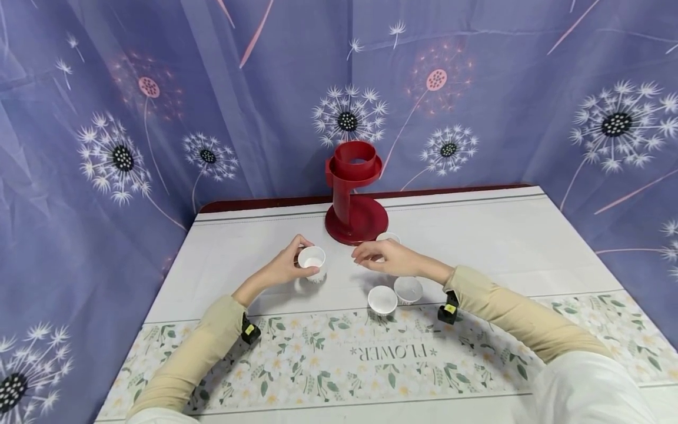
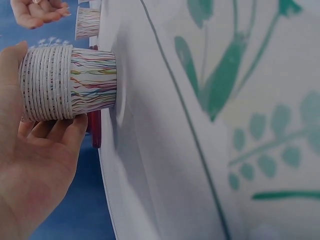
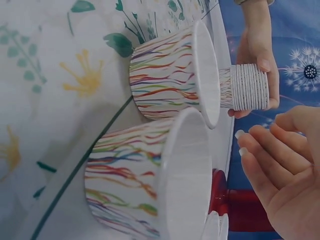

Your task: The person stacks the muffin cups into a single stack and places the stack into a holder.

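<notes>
1. Paper-cup stack (image 2: 69, 82): in the left hand (image 1: 283, 266), on the left of the work area, in front and to the left of the red stand (image 1: 342, 203).
2. Left hand pose: arm reaching forward, hand turned inward, thumb on the near side, fingers round the far side. Grip closed to cup width, wrapped on the rimmed upper part.
3. Right hand (image 1: 389, 257): extended leftward above the table, fingers loosely bent, thumb apart. Holds nothing.
4. Stack look: many nested cups, white rims packed like ribs, mouth up. Lowest cup's exposed wall is white with wavy multicolor lines; white inside. Base on or just above the tablecloth (image 1: 477, 235); cannot tell which.
5. Front loose cup (image 1: 382, 300) and neighboring cup (image 1: 408, 290): upright, side by side, same wavy print, nearer the person than the right hand. Rear cup (image 1: 388, 236) partly hidden by that hand.
</notes>
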The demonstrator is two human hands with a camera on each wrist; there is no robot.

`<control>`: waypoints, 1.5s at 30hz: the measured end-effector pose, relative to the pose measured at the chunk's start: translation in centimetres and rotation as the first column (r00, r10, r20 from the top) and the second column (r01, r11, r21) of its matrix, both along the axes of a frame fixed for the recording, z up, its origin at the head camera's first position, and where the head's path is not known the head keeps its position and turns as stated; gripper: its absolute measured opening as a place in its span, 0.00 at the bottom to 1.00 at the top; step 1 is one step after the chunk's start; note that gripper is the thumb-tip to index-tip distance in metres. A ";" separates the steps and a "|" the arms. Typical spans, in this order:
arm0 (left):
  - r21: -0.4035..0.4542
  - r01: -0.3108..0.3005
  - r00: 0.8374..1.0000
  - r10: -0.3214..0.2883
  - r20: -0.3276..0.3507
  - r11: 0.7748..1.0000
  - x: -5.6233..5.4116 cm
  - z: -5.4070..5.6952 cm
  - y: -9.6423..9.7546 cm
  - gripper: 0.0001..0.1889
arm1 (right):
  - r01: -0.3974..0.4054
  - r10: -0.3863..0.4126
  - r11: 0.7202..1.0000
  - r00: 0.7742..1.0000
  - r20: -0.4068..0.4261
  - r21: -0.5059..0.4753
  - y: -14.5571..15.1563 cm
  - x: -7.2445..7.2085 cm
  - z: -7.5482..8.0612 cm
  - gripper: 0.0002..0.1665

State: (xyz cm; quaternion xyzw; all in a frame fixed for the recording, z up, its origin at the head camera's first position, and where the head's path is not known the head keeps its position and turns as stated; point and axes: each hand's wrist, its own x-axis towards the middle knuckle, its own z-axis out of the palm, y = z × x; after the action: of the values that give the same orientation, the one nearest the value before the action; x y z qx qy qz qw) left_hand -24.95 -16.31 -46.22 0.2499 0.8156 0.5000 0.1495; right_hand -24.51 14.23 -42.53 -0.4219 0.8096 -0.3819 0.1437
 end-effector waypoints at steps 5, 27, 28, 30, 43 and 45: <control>0.003 0.001 1.000 -0.001 -0.002 1.000 -0.1 -0.2 0.1 0.28 | -0.030 0.030 0.999 0.999 0.021 0.026 0.5 0.3 0.2 0.20; -0.014 -0.005 1.000 0.005 -0.006 1.000 -0.1 -0.1 0.2 0.26 | -0.083 0.072 0.983 0.995 0.073 0.165 2.1 1.0 -0.1 0.33; -0.013 -0.003 1.000 0.003 -0.005 1.000 -0.2 -0.1 0.2 0.27 | -0.085 0.074 0.981 0.995 0.070 0.174 2.1 1.1 -0.1 0.34; -0.009 0.000 1.000 0.000 -0.001 1.000 -0.2 -0.1 0.2 0.27 | -0.092 0.082 0.978 0.995 0.062 0.185 2.2 1.1 -0.2 0.35; 0.009 -0.013 1.000 0.013 -0.010 1.000 0.2 -0.1 0.1 0.27 | -0.109 0.112 0.966 0.994 0.000 0.234 2.6 2.2 -0.6 0.42; 0.009 -0.009 1.000 0.009 -0.013 1.000 0.2 -0.2 0.1 0.27 | -0.114 0.116 0.963 0.993 0.008 0.244 2.6 2.4 -0.6 0.43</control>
State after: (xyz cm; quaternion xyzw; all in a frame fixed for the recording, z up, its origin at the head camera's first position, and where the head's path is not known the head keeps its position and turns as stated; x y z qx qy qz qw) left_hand -24.79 -16.25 -46.38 0.2504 0.8153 0.5028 0.1406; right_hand -22.10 16.84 -43.15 -0.4486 0.8250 -0.2690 0.2138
